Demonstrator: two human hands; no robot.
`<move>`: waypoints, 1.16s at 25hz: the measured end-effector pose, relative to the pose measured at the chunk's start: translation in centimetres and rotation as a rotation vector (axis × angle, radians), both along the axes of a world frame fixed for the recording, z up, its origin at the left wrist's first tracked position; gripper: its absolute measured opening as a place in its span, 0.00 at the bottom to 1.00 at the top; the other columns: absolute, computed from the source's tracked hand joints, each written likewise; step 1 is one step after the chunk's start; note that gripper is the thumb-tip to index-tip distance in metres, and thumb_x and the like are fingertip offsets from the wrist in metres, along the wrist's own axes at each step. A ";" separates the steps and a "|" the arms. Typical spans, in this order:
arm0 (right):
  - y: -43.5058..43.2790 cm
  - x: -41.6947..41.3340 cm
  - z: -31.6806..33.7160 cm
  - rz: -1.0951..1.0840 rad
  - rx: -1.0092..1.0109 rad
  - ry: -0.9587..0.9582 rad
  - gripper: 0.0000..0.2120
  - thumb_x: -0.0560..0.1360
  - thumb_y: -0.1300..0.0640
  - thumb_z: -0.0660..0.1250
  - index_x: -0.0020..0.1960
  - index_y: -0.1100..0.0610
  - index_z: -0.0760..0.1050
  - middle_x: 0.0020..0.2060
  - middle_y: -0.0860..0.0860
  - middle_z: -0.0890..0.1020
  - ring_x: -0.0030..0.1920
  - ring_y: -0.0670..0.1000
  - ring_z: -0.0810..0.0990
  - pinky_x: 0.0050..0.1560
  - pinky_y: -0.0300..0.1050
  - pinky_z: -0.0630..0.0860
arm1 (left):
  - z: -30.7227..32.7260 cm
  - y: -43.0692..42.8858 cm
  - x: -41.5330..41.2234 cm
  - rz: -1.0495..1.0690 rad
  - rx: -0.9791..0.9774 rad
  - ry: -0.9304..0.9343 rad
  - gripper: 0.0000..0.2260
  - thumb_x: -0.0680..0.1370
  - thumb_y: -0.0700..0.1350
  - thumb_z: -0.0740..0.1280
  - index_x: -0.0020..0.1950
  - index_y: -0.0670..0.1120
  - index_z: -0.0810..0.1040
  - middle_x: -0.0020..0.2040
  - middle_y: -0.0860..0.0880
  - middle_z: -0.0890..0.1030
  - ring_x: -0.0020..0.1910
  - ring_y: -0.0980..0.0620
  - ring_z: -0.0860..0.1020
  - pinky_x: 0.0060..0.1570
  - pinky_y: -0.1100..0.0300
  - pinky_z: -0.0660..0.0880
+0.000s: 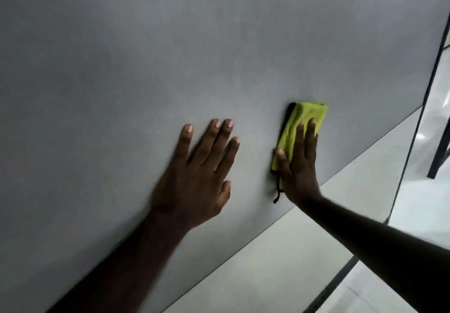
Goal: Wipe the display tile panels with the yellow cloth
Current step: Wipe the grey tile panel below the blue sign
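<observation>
A large matt grey tile panel (pixel 170 57) fills most of the view, tilted in the frame. My right hand (pixel 299 166) presses a folded yellow cloth (pixel 302 120) flat against the panel near its lower right edge, fingers straight over the cloth. A dark tag or loop hangs from the cloth's lower end. My left hand (pixel 199 174) rests flat on the panel a little to the left of the cloth, fingers spread and straight, holding nothing.
A paler grey tile panel (pixel 280 264) adjoins the dark one below and to the right. A black frame bar (pixel 428 88) runs along the panels' right side. Beyond it lies a glossy light floor (pixel 435 122) with a black metal leg.
</observation>
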State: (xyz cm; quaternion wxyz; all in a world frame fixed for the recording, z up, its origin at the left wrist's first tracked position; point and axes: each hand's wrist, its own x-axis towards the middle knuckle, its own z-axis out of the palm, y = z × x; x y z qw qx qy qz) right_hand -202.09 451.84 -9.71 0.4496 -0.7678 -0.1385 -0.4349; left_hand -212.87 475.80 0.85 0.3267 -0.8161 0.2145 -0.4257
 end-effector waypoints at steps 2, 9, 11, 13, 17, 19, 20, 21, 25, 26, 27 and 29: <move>-1.6 0.2 -4.2 0.061 -0.270 -0.178 0.34 0.85 0.56 0.65 0.86 0.60 0.53 0.86 0.55 0.46 0.87 0.60 0.47 0.84 0.67 0.47 | -1.7 -0.4 0.2 0.005 0.013 0.008 0.40 0.83 0.57 0.63 0.89 0.41 0.52 0.89 0.37 0.47 0.89 0.38 0.49 0.83 0.28 0.43; -0.3 -2.3 -12.4 0.193 0.200 0.221 0.34 0.88 0.54 0.61 0.87 0.46 0.47 0.87 0.47 0.41 0.87 0.53 0.45 0.83 0.69 0.54 | -6.3 -1.1 0.9 0.002 0.113 0.005 0.37 0.84 0.56 0.63 0.88 0.40 0.58 0.88 0.39 0.57 0.87 0.39 0.57 0.84 0.31 0.45; -0.7 -1.9 -14.5 0.136 0.388 0.371 0.32 0.89 0.55 0.59 0.85 0.43 0.45 0.87 0.49 0.41 0.86 0.47 0.42 0.85 0.63 0.49 | -6.9 -1.1 1.0 0.016 0.117 0.002 0.36 0.84 0.56 0.63 0.88 0.40 0.60 0.88 0.39 0.59 0.87 0.39 0.57 0.83 0.31 0.46; -0.1 -2.0 -14.8 0.084 0.605 0.602 0.32 0.89 0.54 0.57 0.85 0.45 0.42 0.87 0.51 0.39 0.84 0.41 0.40 0.86 0.54 0.46 | -7.1 -1.2 1.0 0.024 0.109 -0.001 0.36 0.84 0.57 0.63 0.87 0.40 0.61 0.87 0.39 0.61 0.87 0.39 0.58 0.83 0.30 0.48; 2.1 -3.8 -16.8 0.201 0.225 0.241 0.35 0.87 0.54 0.60 0.87 0.45 0.45 0.87 0.52 0.40 0.87 0.53 0.41 0.86 0.56 0.46 | -7.0 -1.3 1.0 0.018 0.099 0.004 0.35 0.84 0.57 0.63 0.87 0.40 0.62 0.87 0.39 0.62 0.86 0.39 0.59 0.83 0.30 0.48; 3.4 -4.1 -15.1 0.144 0.486 0.427 0.34 0.87 0.49 0.57 0.84 0.37 0.40 0.86 0.49 0.38 0.86 0.48 0.38 0.85 0.62 0.46 | -6.7 -1.4 0.7 0.004 0.070 0.037 0.35 0.84 0.56 0.64 0.87 0.41 0.62 0.87 0.40 0.61 0.86 0.40 0.59 0.84 0.32 0.47; 3.8 -4.1 -13.8 0.139 0.496 0.421 0.34 0.87 0.48 0.56 0.84 0.37 0.40 0.86 0.48 0.38 0.86 0.48 0.38 0.85 0.64 0.46 | -6.6 -1.4 0.4 -0.005 0.051 0.054 0.35 0.83 0.55 0.65 0.87 0.41 0.63 0.87 0.41 0.61 0.86 0.40 0.59 0.85 0.34 0.48; 3.9 -4.3 -12.8 0.159 0.345 0.277 0.34 0.87 0.49 0.57 0.86 0.40 0.41 0.87 0.48 0.39 0.87 0.51 0.40 0.85 0.65 0.46 | -6.3 -1.5 0.2 -0.021 0.025 0.068 0.35 0.83 0.54 0.66 0.87 0.41 0.63 0.87 0.42 0.61 0.87 0.41 0.60 0.85 0.35 0.48; 3.5 -2.4 -8.0 0.150 0.298 0.061 0.32 0.87 0.50 0.58 0.87 0.45 0.48 0.87 0.51 0.42 0.87 0.56 0.44 0.85 0.62 0.49 | -3.3 -0.7 -1.1 -0.010 -0.145 -0.007 0.36 0.82 0.54 0.68 0.87 0.43 0.63 0.88 0.44 0.60 0.87 0.43 0.60 0.85 0.36 0.47; 4.0 -2.2 -6.4 0.099 0.409 0.128 0.32 0.87 0.48 0.57 0.87 0.46 0.48 0.87 0.52 0.42 0.87 0.54 0.43 0.85 0.64 0.49 | -2.0 0.0 -1.5 0.001 -0.162 -0.038 0.36 0.82 0.55 0.68 0.87 0.44 0.63 0.88 0.44 0.59 0.87 0.43 0.59 0.85 0.35 0.47; 4.5 -2.4 -4.8 0.086 0.382 0.107 0.32 0.87 0.47 0.56 0.87 0.48 0.47 0.87 0.53 0.41 0.87 0.54 0.42 0.85 0.65 0.49 | -0.6 0.7 -2.0 0.007 -0.163 -0.066 0.36 0.82 0.55 0.67 0.88 0.45 0.62 0.88 0.44 0.59 0.87 0.43 0.59 0.85 0.34 0.47; 4.9 -2.2 -2.3 0.082 0.093 -0.100 0.33 0.86 0.46 0.58 0.87 0.49 0.49 0.87 0.52 0.43 0.87 0.58 0.45 0.85 0.63 0.50 | 2.2 2.2 -2.7 0.005 -0.152 -0.094 0.36 0.82 0.56 0.67 0.88 0.46 0.62 0.89 0.44 0.57 0.87 0.43 0.58 0.85 0.34 0.49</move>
